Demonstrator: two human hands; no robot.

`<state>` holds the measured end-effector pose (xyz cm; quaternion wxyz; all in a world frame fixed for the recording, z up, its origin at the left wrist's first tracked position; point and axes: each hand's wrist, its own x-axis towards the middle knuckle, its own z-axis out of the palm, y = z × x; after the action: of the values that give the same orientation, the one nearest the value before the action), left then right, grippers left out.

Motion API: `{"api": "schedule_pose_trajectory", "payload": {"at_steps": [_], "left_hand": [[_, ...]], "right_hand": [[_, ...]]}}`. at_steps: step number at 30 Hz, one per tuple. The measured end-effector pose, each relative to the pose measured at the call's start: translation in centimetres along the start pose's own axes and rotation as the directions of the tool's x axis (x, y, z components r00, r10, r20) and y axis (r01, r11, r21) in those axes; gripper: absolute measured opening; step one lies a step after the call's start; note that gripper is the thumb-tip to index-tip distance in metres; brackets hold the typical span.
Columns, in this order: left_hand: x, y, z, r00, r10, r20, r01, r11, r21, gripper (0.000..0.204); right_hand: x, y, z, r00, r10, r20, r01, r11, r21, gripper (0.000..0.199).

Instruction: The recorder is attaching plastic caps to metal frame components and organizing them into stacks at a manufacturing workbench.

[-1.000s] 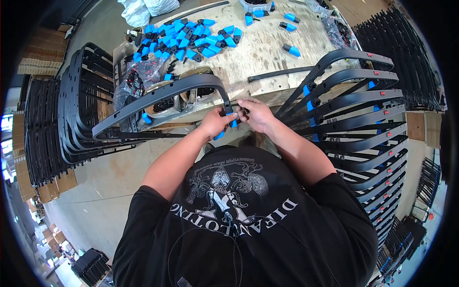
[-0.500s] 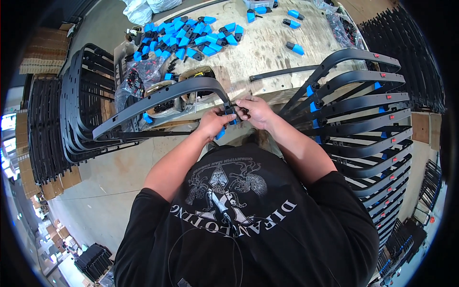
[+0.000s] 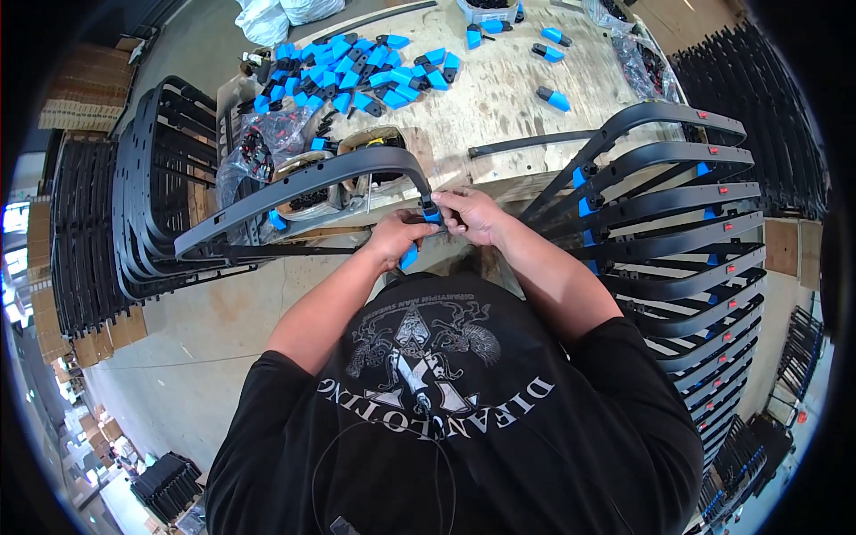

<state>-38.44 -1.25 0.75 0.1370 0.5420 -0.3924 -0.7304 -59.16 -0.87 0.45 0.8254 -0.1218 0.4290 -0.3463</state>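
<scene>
A black curved metal frame (image 3: 308, 177) reaches from the left to a bend in front of me, its end coming down between my hands. A blue-and-black plastic piece (image 3: 432, 214) sits at that end. My left hand (image 3: 392, 239) is closed round the lower part of this joint, and another blue piece (image 3: 408, 259) shows below its fingers. From the right, my right hand (image 3: 473, 217) pinches at the blue-and-black piece, thumb and fingers close to it. Anything small inside the right fingers is hidden.
Behind the hands stands a wooden table (image 3: 473, 98) with a heap of blue-and-black pieces (image 3: 357, 71). Round containers (image 3: 374, 143) of small dark parts sit at its near edge. Black frames are stacked on the right (image 3: 678, 236) and on the left (image 3: 134, 196).
My right fingers have moved slightly down and in against the joint. More of the blue piece at the frame's end shows. My left hand stays nearly in place.
</scene>
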Motion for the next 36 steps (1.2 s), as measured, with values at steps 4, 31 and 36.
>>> {"api": "schedule_pose_trajectory", "payload": {"at_steps": [4,31,36], "left_hand": [[-2.3,1.3,0.4,0.998,0.045,-0.05,-0.046,0.999,-0.028,0.038],[-9.3,5.1,2.1,0.675,0.727,0.126,-0.437,0.256,0.862,0.02],[-5.6,2.8,-0.3,0.862,0.457,-0.22,-0.356,0.854,0.379,0.014]], "right_hand": [[-0.2,0.1,0.5,1.0,0.03,0.004,-0.029,0.99,-0.139,0.034],[-6.2,0.6,6.1,0.956,0.058,0.289,-0.042,0.997,-0.061,0.057],[-3.4,1.4,3.5,0.955,-0.065,-0.288,-0.05,0.926,-0.374,0.031]]}}
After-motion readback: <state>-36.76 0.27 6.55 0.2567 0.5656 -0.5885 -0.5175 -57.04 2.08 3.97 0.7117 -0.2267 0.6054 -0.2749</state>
